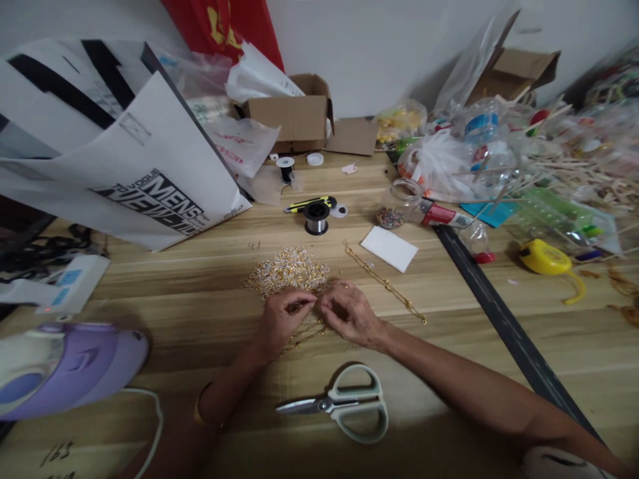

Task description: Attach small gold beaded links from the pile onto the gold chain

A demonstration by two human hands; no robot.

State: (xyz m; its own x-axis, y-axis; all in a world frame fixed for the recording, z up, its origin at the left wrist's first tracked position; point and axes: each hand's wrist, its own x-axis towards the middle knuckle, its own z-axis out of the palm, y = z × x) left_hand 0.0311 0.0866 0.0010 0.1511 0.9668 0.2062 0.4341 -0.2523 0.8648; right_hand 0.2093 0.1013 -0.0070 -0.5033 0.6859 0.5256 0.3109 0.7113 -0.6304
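Over the wooden table my left hand [287, 322] and my right hand [352, 316] meet almost fingertip to fingertip, both closed in a pinch. A thin gold chain [301, 338] runs under the left hand up to the right thumb and seems held there. Whatever sits in the left fingertips is too small to make out. Just beyond the hands spreads a pile of small gold and clear beaded links [289, 266]. Another gold chain [387, 283] lies stretched out to the right. Scissors [360, 402] with pale handles rest nearer to me, blades pointing left.
Behind the pile stand a wire spool [316, 219], a yellow cutter knife [309, 204] and a bead jar [399, 203]. A white paper card [389, 249] and yellow tape measure [545, 257] lie right. Left are a large bag [150, 166] and purple iron [84, 366].
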